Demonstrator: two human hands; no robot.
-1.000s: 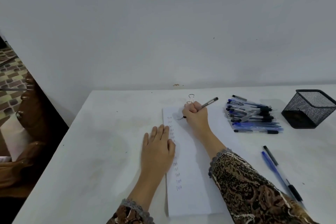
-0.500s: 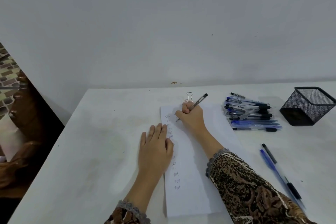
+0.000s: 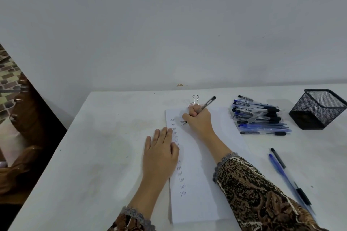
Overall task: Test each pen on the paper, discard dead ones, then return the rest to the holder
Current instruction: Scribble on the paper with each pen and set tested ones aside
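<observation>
My right hand [image 3: 198,122] grips a grey pen [image 3: 206,103] with its tip on the white paper [image 3: 195,202], beside the top of a second column of written words. A first column of "Test" words runs down the paper's left edge. My left hand [image 3: 159,152] lies flat with straight fingers on that left edge, half on the table. A pile of several blue and black pens [image 3: 261,118] lies to the right of the paper. The black mesh holder [image 3: 317,108] stands tilted at the far right. Two pens [image 3: 285,172], one blue and one black, lie apart at the near right.
A metal binder clip [image 3: 195,99] sits at the paper's top edge. The white table [image 3: 93,155] meets a plain wall at the back. Dark carved wooden furniture [image 3: 24,127] stands past the table's left edge.
The right hand has shifted the pen's tip slightly left and down while writing on the paper. My left hand has stayed flat in place. The view has drifted a little.
</observation>
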